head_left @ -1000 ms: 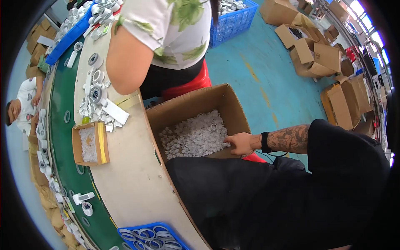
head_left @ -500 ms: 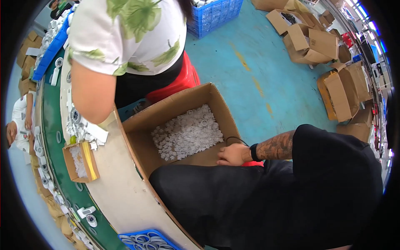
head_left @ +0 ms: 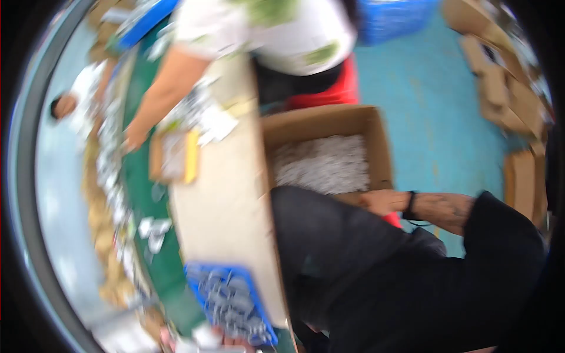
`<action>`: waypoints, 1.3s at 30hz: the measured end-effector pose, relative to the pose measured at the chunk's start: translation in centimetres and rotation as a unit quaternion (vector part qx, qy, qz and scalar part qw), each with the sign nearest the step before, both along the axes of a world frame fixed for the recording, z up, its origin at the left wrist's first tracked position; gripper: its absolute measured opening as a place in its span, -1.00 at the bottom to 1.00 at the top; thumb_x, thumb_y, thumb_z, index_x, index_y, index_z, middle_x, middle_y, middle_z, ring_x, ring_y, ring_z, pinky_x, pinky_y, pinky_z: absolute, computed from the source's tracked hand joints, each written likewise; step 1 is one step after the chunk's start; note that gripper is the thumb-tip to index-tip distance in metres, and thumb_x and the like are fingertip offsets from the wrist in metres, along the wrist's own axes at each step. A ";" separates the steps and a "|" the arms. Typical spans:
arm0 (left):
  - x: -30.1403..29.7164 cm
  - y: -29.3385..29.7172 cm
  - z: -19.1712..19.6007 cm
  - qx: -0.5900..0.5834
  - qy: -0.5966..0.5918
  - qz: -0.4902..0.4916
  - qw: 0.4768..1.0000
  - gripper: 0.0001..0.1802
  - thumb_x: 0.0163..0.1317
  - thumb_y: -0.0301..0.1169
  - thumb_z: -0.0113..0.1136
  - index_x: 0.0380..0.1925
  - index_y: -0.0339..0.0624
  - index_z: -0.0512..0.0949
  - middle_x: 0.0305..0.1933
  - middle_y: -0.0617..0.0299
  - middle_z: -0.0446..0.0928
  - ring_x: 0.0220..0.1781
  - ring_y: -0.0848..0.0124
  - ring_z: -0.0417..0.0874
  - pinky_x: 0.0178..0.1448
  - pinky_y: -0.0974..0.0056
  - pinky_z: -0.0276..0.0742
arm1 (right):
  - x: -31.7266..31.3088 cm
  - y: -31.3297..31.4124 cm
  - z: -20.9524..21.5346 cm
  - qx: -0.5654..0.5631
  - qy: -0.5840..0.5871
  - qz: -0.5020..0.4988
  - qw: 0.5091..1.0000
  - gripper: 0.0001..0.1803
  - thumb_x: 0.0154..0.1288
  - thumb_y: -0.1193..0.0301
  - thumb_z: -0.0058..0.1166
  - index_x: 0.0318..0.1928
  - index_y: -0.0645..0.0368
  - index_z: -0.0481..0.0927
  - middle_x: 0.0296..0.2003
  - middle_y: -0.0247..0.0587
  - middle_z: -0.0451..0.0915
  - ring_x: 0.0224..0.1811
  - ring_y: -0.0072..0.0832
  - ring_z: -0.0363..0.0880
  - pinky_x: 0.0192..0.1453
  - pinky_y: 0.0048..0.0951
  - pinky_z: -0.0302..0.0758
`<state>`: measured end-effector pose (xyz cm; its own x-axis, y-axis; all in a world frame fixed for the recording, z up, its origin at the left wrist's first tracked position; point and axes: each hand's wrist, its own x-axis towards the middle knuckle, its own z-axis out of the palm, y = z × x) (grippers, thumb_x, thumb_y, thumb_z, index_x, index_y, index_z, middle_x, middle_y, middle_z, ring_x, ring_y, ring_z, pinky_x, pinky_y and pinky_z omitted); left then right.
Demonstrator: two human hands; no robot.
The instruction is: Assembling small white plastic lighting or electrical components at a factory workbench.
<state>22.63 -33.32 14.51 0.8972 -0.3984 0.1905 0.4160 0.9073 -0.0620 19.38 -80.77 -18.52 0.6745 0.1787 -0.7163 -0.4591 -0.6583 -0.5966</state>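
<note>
My right hand (head_left: 382, 201) rests at the near right edge of a cardboard box (head_left: 321, 115), beside my black-clad thigh; motion blur smears its fingers. Inside the box lies a heap of small whitish translucent pieces (head_left: 326, 165). At the bottom edge, partly cut off, the blurred fingers of my left hand (head_left: 232, 342) close around a white plastic part (head_left: 206, 335). Just above that hand, a blue tray (head_left: 259, 306) holds several grey rings (head_left: 226, 294).
A co-worker's arm (head_left: 162, 97) reaches over the green conveyor (head_left: 170, 294). On the beige bench (head_left: 218, 217) stands a small carton (head_left: 158, 159) of pale pieces, beside white parts (head_left: 215, 123). Cartons (head_left: 518, 182) and a blue crate (head_left: 391, 20) stand on the turquoise floor.
The view has swung left and blurred, shifting everything rightward. My left hand with the white part has come into view. The co-worker's forearm now stretches to the conveyor. My right hand stays by the box.
</note>
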 end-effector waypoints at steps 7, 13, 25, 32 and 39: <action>2.1 -1.2 -1.6 0.350 -0.036 0.085 0.932 -0.41 0.61 0.36 -0.16 0.35 0.33 0.44 0.32 -0.29 0.37 -0.34 0.03 0.75 -0.28 0.03 0.50 | 6.5 5.2 21.4 0.011 -0.279 0.151 0.948 -0.60 0.44 0.19 0.25 0.20 0.05 0.68 0.02 0.01 0.78 0.08 -0.01 0.78 0.16 -0.06 0.70; -2.8 2.3 -1.8 0.290 -0.066 0.034 0.954 -0.42 0.59 0.34 -0.10 0.28 0.29 0.53 0.45 -0.41 0.42 -0.33 -0.14 0.77 -0.48 0.05 0.50 | 9.2 22.5 33.1 0.396 -0.356 0.177 0.828 -0.32 0.58 0.14 0.24 0.49 0.30 0.42 0.30 0.11 0.59 0.36 0.03 0.62 0.41 -0.16 0.59; -14.0 11.8 0.8 0.490 0.016 0.290 0.822 0.18 0.33 0.66 -0.21 0.58 -0.08 0.32 0.56 -0.26 0.38 0.51 -0.32 0.51 0.49 -0.49 0.50 | 4.8 40.3 39.1 0.462 -0.041 0.303 0.832 -0.54 0.64 0.09 0.27 0.26 0.19 0.60 -0.11 -0.32 0.63 -0.17 -0.61 0.61 -0.11 -0.50 0.54; -15.5 15.5 0.6 0.387 0.042 0.375 0.841 0.14 0.43 0.62 -0.23 0.67 -0.04 0.20 0.56 -0.05 0.44 0.51 -0.01 0.55 0.56 -0.13 0.44 | 3.9 42.8 40.8 0.438 -0.222 0.288 0.822 -0.49 0.58 -0.08 0.30 -0.02 0.18 0.72 -0.29 -0.37 0.65 -0.28 -0.62 0.56 -0.20 -0.46 0.49; -13.9 15.7 5.0 0.661 -0.114 0.438 0.599 -0.03 0.12 -0.31 0.71 0.47 -0.12 0.31 0.21 0.05 0.61 0.26 0.25 0.67 0.36 0.16 0.60 | 3.9 44.2 43.5 0.367 -0.332 0.366 0.788 -0.60 0.47 0.14 0.46 0.09 0.16 0.73 -0.17 -0.23 0.66 -0.19 -0.47 0.62 -0.10 -0.40 0.54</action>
